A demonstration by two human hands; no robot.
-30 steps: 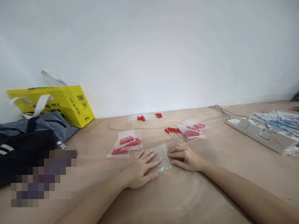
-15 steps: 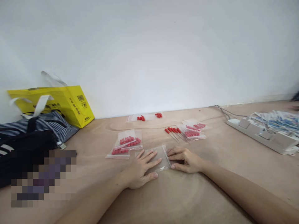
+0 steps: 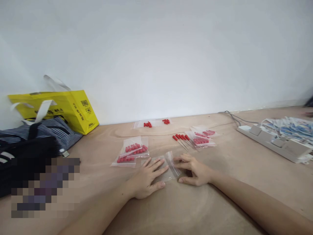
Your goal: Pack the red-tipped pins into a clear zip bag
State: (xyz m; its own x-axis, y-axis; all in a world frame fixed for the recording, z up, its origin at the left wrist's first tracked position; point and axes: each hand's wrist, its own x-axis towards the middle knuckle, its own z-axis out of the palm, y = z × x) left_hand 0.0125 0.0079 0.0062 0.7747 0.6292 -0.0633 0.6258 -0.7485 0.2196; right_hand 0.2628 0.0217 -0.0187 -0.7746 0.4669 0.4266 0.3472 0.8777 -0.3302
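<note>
I see clear plastic bag, long axis left-right, zip end rightward; left hand splayed flat on it; right hand half-curled, can't tell if gripping.

The left hand lies palm down, fingers spread; the right hand curls, thumb apart.

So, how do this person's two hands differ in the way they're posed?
The left hand lies palm down with fingers spread, while the right hand is arched with fingers bent. The left hand covers much of the clear plastic bag; the right hand is only at its edge, and whether it touches is hard to tell. Both hands are bare.
</note>
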